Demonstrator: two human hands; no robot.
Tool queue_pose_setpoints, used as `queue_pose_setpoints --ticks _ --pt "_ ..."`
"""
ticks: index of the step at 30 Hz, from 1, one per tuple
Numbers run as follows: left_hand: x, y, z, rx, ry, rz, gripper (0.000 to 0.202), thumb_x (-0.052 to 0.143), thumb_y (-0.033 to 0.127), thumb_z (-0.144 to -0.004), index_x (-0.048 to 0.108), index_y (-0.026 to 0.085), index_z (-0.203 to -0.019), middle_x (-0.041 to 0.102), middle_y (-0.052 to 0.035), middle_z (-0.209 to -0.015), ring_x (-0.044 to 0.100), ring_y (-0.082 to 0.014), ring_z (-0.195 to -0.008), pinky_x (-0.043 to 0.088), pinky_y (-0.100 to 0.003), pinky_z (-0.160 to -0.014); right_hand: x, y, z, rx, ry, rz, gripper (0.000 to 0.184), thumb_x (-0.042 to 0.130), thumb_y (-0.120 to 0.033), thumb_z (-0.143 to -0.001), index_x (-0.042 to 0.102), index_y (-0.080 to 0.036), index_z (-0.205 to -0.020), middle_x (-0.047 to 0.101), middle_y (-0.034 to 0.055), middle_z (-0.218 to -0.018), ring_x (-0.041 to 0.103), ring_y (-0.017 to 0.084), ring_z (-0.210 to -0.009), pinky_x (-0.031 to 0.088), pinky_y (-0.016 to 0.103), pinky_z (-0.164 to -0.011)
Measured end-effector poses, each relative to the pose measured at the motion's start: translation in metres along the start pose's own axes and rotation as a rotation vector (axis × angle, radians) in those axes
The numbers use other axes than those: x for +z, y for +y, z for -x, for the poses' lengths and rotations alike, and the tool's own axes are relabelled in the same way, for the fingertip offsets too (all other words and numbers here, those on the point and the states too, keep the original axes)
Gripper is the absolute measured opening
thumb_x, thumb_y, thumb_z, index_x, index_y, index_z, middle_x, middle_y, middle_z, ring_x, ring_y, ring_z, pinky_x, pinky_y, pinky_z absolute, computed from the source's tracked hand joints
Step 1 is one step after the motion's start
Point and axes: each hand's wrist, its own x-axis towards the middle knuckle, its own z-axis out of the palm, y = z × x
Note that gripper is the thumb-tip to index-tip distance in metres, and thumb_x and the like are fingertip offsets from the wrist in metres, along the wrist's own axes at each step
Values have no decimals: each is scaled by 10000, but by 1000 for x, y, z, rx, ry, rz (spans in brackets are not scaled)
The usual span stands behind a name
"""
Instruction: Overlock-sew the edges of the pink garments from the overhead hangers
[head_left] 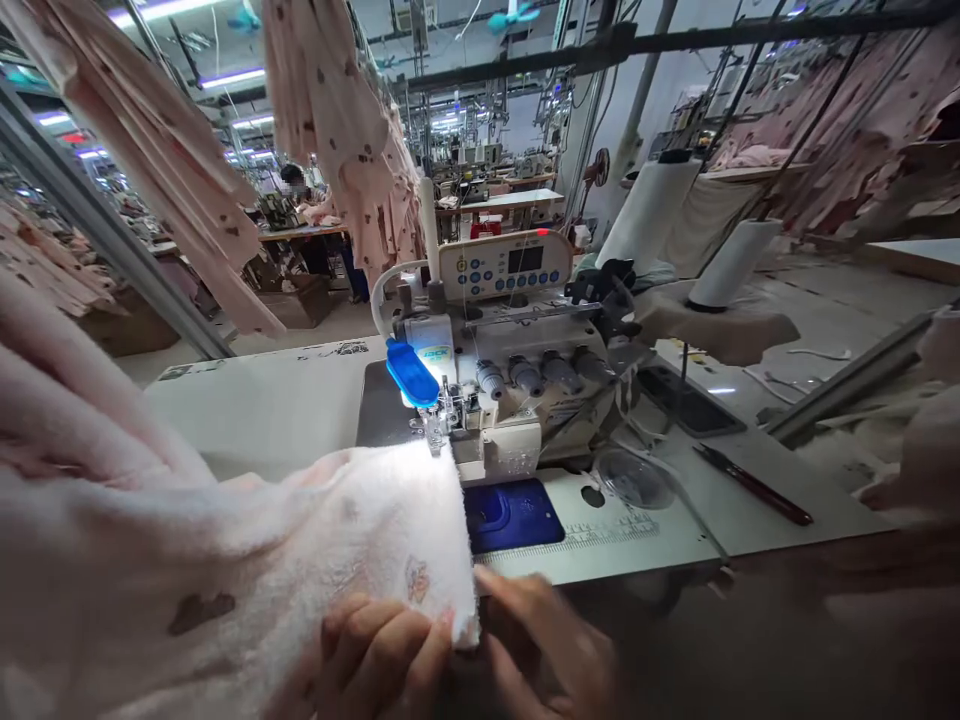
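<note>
A pale pink fleece fabric [360, 530] with darker printed patches runs from the left side to the needle area of an overlock sewing machine [517, 370]. Its far edge lies under the presser foot [433, 430], lit by a bright lamp. My left hand [386, 650] is closed on the fabric near its front right corner, fingers curled over the top. Just right of that corner is my right hand [555, 645], slightly blurred, its fingers apart and the index finger at the cloth's edge. I see nothing held in it.
A blue plate [514, 515] sits on the machine table [630, 545] beside the fabric. Tweezers [754, 485] lie on the right, near a clear round dish [634, 478]. White thread cones [649, 210] stand behind. Pink garments [330, 100] hang at the left; a person works in the background.
</note>
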Motion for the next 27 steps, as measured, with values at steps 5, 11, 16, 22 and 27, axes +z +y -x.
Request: queue_pose_setpoints --ticks 5,11,16,22,27 --pt "15 -3 4 -6 63 61 106 502 126 -882 598 132 -925 591 -61 -801 540 -193 -873 408 -393 -881 -4 2 -20 -384 71 318 114 508 -152 -914 575 -227 -969 695 24 -893 637 146 -701 527 250 -657" --pt "25 -24 5 46 -25 -69 323 385 261 -956 597 122 -1156 648 -116 -1166 469 -225 -1267 200 -456 -1165 2 6 -27 -492 140 334 181 517 -35 -826 541 -205 -886 688 2 -788 560 108 -564 448 236 -534" --pt "11 -35 -13 97 -72 -78 340 404 198 -925 580 84 -1193 636 -108 -1206 495 -218 -1250 327 -397 -1123 1 6 -33 -468 214 325 152 502 -47 -882 584 -174 -883 685 22 -832 598 120 -670 459 260 -669" --pt "12 -45 -26 58 -205 -126 433 387 57 -868 496 95 -1285 518 -115 -1356 410 -194 -1321 304 -350 -1141 4 13 -48 -437 234 276 113 498 -115 -951 594 -171 -970 689 34 -915 586 137 -728 425 284 -693" --pt "16 -56 -34 44 -251 -206 470 363 24 -854 490 113 -1298 531 -105 -1344 479 -195 -1263 416 -369 -1069 9 26 -66 -472 308 282 120 466 -150 -977 585 -163 -963 694 37 -896 610 146 -736 411 300 -695"
